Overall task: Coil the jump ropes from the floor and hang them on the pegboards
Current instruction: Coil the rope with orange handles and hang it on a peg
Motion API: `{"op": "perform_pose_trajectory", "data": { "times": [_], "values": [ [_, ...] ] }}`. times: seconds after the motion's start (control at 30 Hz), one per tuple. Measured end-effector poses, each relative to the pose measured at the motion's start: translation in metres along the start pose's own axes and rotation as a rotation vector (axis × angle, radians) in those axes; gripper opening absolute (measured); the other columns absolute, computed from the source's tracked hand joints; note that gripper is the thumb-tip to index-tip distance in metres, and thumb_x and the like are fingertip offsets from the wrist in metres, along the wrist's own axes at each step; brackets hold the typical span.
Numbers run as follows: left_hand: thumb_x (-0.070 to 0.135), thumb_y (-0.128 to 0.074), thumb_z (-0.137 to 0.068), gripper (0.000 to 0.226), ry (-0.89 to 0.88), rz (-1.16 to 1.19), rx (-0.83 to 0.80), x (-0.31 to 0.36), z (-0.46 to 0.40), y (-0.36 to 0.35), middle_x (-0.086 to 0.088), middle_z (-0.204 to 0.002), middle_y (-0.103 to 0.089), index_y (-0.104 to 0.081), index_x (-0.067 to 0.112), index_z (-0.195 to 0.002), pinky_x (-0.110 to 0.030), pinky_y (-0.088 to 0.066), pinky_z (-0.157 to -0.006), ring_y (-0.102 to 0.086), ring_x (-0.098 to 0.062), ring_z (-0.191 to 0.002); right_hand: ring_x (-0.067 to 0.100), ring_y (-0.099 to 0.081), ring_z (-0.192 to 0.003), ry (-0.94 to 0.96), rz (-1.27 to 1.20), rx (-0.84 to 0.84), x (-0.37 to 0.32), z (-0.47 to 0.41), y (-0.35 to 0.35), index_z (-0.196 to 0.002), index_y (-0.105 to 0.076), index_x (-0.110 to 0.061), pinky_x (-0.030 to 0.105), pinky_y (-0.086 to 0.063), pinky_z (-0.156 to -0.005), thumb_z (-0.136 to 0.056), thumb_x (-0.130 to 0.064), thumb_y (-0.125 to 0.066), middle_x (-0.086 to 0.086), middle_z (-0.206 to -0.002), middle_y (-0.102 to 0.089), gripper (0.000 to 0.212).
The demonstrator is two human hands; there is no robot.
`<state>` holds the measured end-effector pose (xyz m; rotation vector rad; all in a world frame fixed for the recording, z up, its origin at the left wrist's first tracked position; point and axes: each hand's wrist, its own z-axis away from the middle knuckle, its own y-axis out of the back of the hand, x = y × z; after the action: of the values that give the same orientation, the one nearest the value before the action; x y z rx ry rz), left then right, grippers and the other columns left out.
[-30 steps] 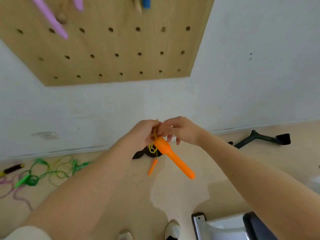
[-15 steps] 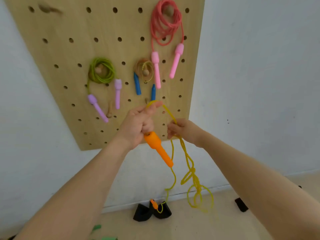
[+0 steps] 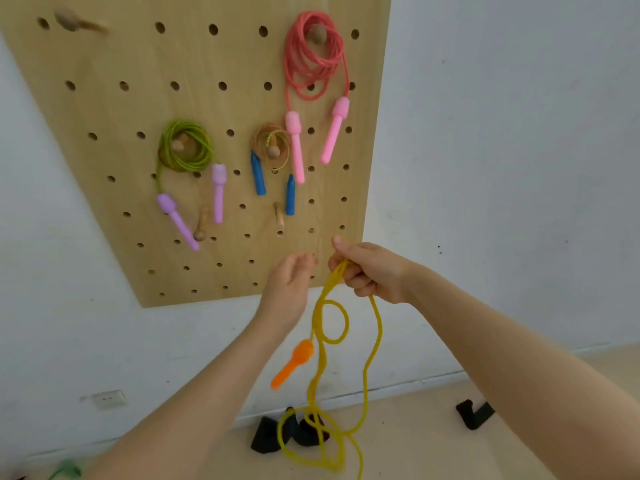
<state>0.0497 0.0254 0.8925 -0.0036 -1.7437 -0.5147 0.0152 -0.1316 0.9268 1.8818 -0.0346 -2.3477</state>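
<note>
My right hand [image 3: 369, 271] grips a bunch of the yellow jump rope [image 3: 372, 344] just below the wooden pegboard [image 3: 214, 109]. The rope hangs in loose loops down toward the floor. One orange handle [image 3: 293, 362] dangles free from it. My left hand [image 3: 289, 287] is beside the rope with relaxed fingers and holds nothing. Three coiled ropes hang on pegs: a red rope with pink handles [image 3: 313, 60], a green rope with purple handles [image 3: 185, 150], and a brownish rope with blue handles [image 3: 272, 147].
Bare wooden pegs stick out at top left [image 3: 74, 22] and in the lower rows [image 3: 278, 213], [image 3: 201, 226]. Black pieces [image 3: 284, 433], [image 3: 472, 412] lie on the floor by the wall. A green rope [image 3: 65, 471] shows at bottom left. A socket [image 3: 109, 398] is on the wall.
My left hand let go of the orange handle, which now dangles low. My right hand rose and holds the bunched rope. The view tilted up from the floor to the pegboard.
</note>
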Motion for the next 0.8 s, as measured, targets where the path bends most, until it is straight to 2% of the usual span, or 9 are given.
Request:
{"op": "perform_pose_trajectory", "data": {
  "times": [0.07,0.2,0.3,0.4,0.43,0.5,0.6,0.73,0.8],
  "values": [
    [0.034,-0.047,-0.095,0.020,-0.014,0.166,-0.149,0.009,0.008,-0.013,-0.004,-0.102,-0.060,-0.052,0.016,-0.103,-0.026,-0.049,-0.076,-0.061,-0.014,-0.081,0.006,-0.021,-0.043,-0.072,-0.068,-0.070,0.001,0.003,0.003,-0.085,-0.052,-0.012,0.020,-0.012,-0.046,-0.099,-0.035,-0.036,-0.006,-0.055,-0.032,0.032],
    [0.028,-0.069,-0.082,0.032,-0.191,-0.129,-0.131,0.002,0.004,-0.017,0.018,-0.090,-0.053,-0.051,0.019,-0.107,-0.004,-0.039,-0.066,-0.052,0.002,-0.079,0.005,-0.024,-0.042,-0.039,0.009,-0.061,0.007,0.010,0.007,-0.100,-0.060,-0.007,0.018,-0.017,-0.043,-0.095,-0.004,-0.036,-0.001,-0.061,-0.035,0.024],
    [0.027,-0.068,-0.083,0.026,-0.314,-0.179,-0.098,0.004,0.004,-0.017,0.017,-0.084,-0.054,-0.056,0.017,-0.103,-0.006,-0.036,-0.060,-0.050,0.005,-0.070,0.008,-0.021,-0.043,0.026,0.298,0.037,0.002,0.014,0.004,-0.090,-0.058,-0.008,0.020,-0.015,-0.041,-0.094,-0.015,-0.048,-0.001,-0.056,-0.031,0.013],
    [0.021,-0.058,-0.090,0.004,-0.359,-0.252,-0.200,0.008,0.003,-0.014,0.009,-0.074,-0.060,-0.062,0.021,-0.087,-0.011,-0.038,-0.058,-0.051,0.001,-0.061,0.011,-0.020,-0.044,-0.039,0.485,0.058,-0.002,0.018,0.010,-0.068,-0.055,-0.008,0.023,-0.015,-0.043,-0.091,-0.030,-0.053,-0.003,-0.050,-0.030,0.032],
    [0.021,-0.054,-0.093,0.012,-0.335,-0.209,-0.227,0.006,0.002,-0.011,0.009,-0.072,-0.062,-0.061,0.025,-0.083,-0.012,-0.041,-0.061,-0.053,0.002,-0.062,0.010,-0.018,-0.042,-0.082,0.449,0.033,-0.002,0.021,0.014,-0.062,-0.052,-0.010,0.023,-0.014,-0.043,-0.093,-0.032,-0.050,-0.005,-0.047,-0.027,0.038],
    [0.022,-0.049,-0.096,0.018,-0.189,-0.003,-0.193,0.001,-0.002,-0.002,0.008,-0.078,-0.068,-0.061,0.027,-0.084,-0.017,-0.046,-0.072,-0.060,-0.001,-0.074,0.007,-0.016,-0.037,-0.127,0.211,0.004,0.003,0.028,0.028,-0.057,-0.041,-0.015,0.021,-0.010,-0.041,-0.097,-0.027,-0.043,-0.008,-0.044,-0.024,0.042],
    [0.022,-0.041,-0.099,0.026,0.056,0.218,0.121,-0.028,-0.026,0.021,0.003,-0.082,-0.064,-0.058,0.021,-0.079,-0.026,-0.043,-0.077,-0.059,-0.011,-0.079,0.004,-0.016,-0.032,-0.095,-0.371,0.108,0.013,0.039,0.053,-0.060,-0.036,-0.019,0.018,-0.010,-0.036,-0.098,-0.028,-0.036,-0.009,-0.044,-0.024,0.039],
    [0.021,-0.039,-0.099,0.033,0.352,-0.122,0.259,-0.069,-0.055,0.039,-0.022,-0.098,-0.062,-0.063,0.000,-0.100,-0.035,-0.039,-0.073,-0.052,-0.029,-0.083,0.007,-0.006,-0.042,0.091,-0.967,0.189,0.009,0.041,0.059,-0.060,-0.038,-0.018,0.018,-0.010,-0.035,-0.100,-0.031,-0.030,-0.007,-0.042,-0.024,0.043],
    [0.017,-0.040,-0.097,0.034,0.503,-0.052,0.232,-0.078,-0.061,0.039,-0.029,-0.119,-0.057,-0.055,-0.005,-0.119,-0.034,-0.045,-0.070,-0.049,-0.027,-0.083,0.008,-0.010,-0.036,0.205,-1.191,0.172,0.001,0.038,0.056,-0.059,-0.041,-0.015,0.018,-0.011,-0.035,-0.100,-0.030,-0.030,-0.006,-0.042,-0.024,0.045]
  ]
}}
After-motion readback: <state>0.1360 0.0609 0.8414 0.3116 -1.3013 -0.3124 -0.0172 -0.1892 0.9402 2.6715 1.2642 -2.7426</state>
